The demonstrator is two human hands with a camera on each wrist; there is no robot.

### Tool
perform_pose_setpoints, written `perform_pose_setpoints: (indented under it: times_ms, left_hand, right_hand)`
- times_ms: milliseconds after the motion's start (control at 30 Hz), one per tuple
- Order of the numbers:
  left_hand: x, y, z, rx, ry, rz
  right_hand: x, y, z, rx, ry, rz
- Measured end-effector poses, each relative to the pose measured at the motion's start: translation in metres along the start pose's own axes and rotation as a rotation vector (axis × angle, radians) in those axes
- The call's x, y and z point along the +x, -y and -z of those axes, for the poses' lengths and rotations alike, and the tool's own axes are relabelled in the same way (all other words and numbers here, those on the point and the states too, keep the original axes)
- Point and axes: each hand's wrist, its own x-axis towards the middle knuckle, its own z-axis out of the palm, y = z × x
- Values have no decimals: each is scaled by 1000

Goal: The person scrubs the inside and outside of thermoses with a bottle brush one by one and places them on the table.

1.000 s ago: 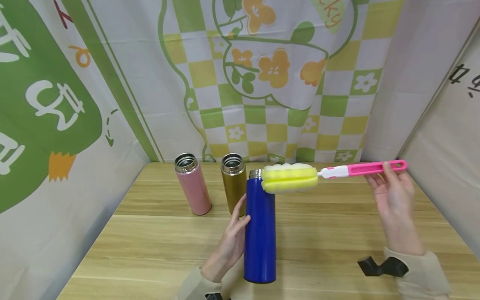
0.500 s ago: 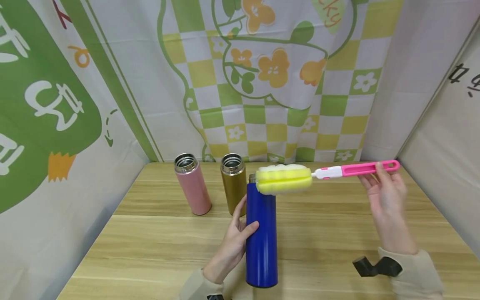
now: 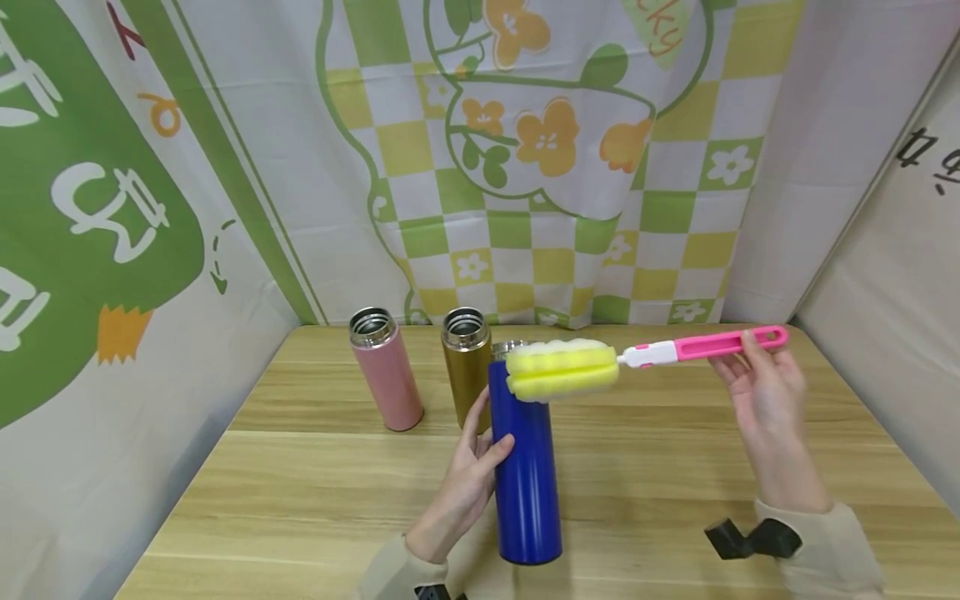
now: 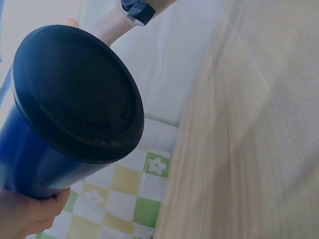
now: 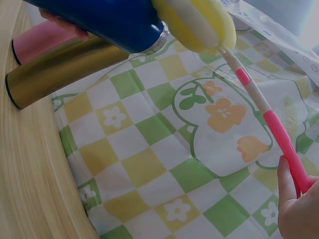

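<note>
My left hand grips a tall blue vacuum flask by its left side, thumb across the front. The flask is uncapped, slightly tilted and held clear of the table; its dark base faces the left wrist view. My right hand pinches the pink handle of a bottle brush, which lies nearly level. The brush's yellow and white sponge head overlaps the flask's upper front in the head view and hides part of its steel rim. In the right wrist view the flask's mouth shows beside the sponge.
A pink flask and a gold flask stand upright and uncapped at the back left of the wooden table. The gold one is partly behind the blue flask and left hand. A patterned cloth hangs behind the table.
My right hand and the brush have shifted left and slightly down. The blue flask has tilted a little, its base swinging right, and my left thumb lies further over its front.
</note>
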Motion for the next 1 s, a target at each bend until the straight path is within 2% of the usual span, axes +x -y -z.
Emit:
perform_pose_setpoints:
  times_ms: [267,700,1000]
  left_hand:
    - [3,-4,1,-7,-17,-6]
    - [7,-10,1,-30,-12,-72]
    - [7,-13,2,-8,-17,-69]
  right_hand:
    - [-6,0,12,-128,58,-68]
    - [-19,-4,28,-352,191,-192]
    - [-21,-10,32,-402,268,-251]
